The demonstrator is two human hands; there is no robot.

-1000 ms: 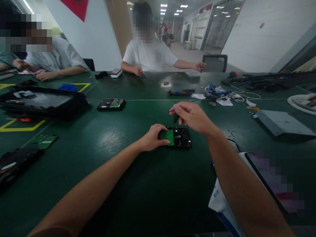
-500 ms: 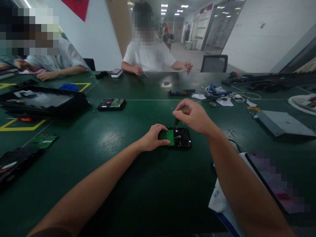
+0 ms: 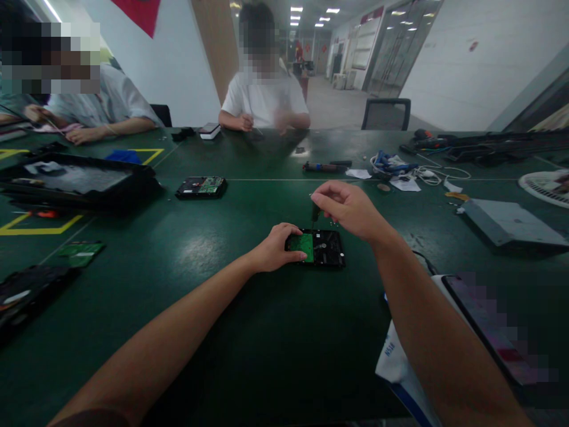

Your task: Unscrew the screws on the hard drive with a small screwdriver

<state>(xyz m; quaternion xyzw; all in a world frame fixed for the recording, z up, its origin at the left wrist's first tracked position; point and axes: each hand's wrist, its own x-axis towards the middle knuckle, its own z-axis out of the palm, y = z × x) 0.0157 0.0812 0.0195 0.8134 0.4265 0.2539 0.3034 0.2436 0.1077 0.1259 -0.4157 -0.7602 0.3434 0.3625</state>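
A black hard drive [image 3: 329, 248] with a green circuit board [image 3: 303, 247] on its left part lies flat on the table in front of me. My left hand [image 3: 280, 248] grips its left end, the thumb on the board and the fingers along the far edge. My right hand [image 3: 344, 206] is closed on a small dark-handled screwdriver [image 3: 315, 212], held upright above the drive. The thin shaft points down to the drive's far edge, by the board's corner; whether the tip touches a screw is too small to tell. Several tiny screws [image 3: 333, 224] lie just behind the drive.
Another hard drive [image 3: 202, 187] lies further left, near a large black tray [image 3: 80, 178]. A loose green board [image 3: 82, 253] is at the left. To the right are a grey metal box [image 3: 515, 225], a phone [image 3: 484, 326] and cables [image 3: 391, 163]. Co-workers [image 3: 264, 98] sit across the table.
My right hand has shifted slightly left and tilted, bringing the screwdriver upright over the drive's far edge. My left hand and the drive stay put. The person opposite has drawn one hand inward.
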